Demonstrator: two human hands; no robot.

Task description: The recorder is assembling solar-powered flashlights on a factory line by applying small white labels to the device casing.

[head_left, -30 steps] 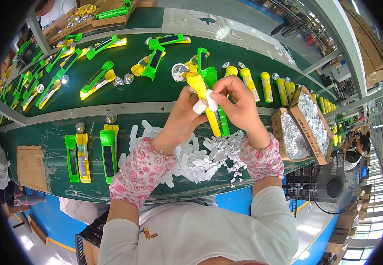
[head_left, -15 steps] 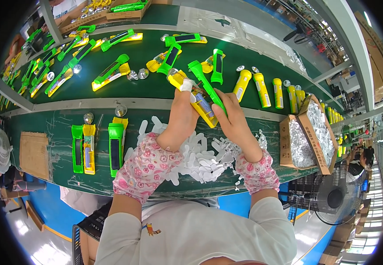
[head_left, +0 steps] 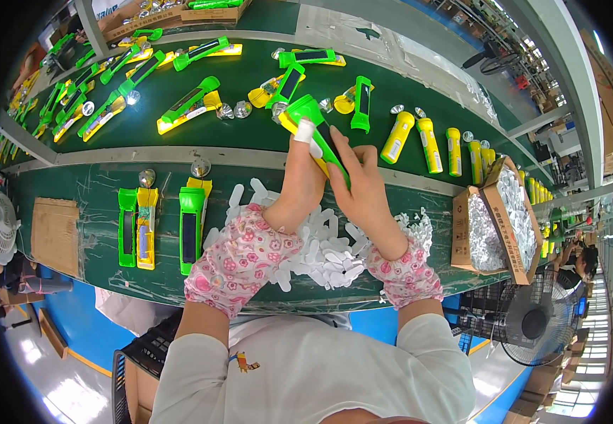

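Observation:
A flashlight with a green half shell laid over its yellow half is held in both my hands, above the table's far edge. My left hand wraps it from the left and below, with a white wrapping on one digit near the lamp end. My right hand presses its fingers along the green shell from the right. The inside of the flashlight is hidden. Under my forearms lies a heap of white oval pieces. To the left, a green shell, an opened yellow shell and another green-and-yellow flashlight lie on the table.
Beyond a metal rail runs a green belt carrying several flashlights and loose shiny reflectors. At right stands an open cardboard box of small white pieces. A flat cardboard piece lies at left. Fans stand nearby.
The green shell, tilted apart from the yellow half before, now lies over it. The wires and blue cell inside are covered. My right hand has moved left, over the shell.

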